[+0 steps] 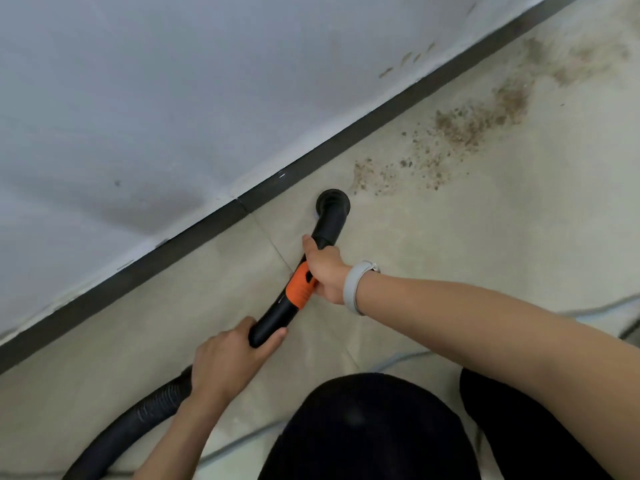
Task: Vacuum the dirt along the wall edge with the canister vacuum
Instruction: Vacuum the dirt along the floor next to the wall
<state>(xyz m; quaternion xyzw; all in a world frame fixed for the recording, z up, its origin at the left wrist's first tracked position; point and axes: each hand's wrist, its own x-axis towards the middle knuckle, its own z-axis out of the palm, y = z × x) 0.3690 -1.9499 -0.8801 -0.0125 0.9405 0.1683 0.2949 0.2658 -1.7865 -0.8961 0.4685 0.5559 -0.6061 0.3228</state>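
Note:
A black vacuum tube with an orange collar (298,282) runs from my hands to a round black nozzle (333,201) on the floor, close to the dark baseboard (346,140). My right hand (325,271) grips the tube by the orange collar. My left hand (228,362) grips the tube's lower end where the ribbed black hose (152,407) joins. Brown dirt (460,133) is scattered along the wall edge, just right of the nozzle and on toward the upper right. The canister is out of view.
A white wall (173,98) with smudges rises above the baseboard. Pale floor tiles (450,254) spread to the right. A light cable (391,363) lies on the floor by my dark-clothed knees (363,431). A grey band sits on my right wrist.

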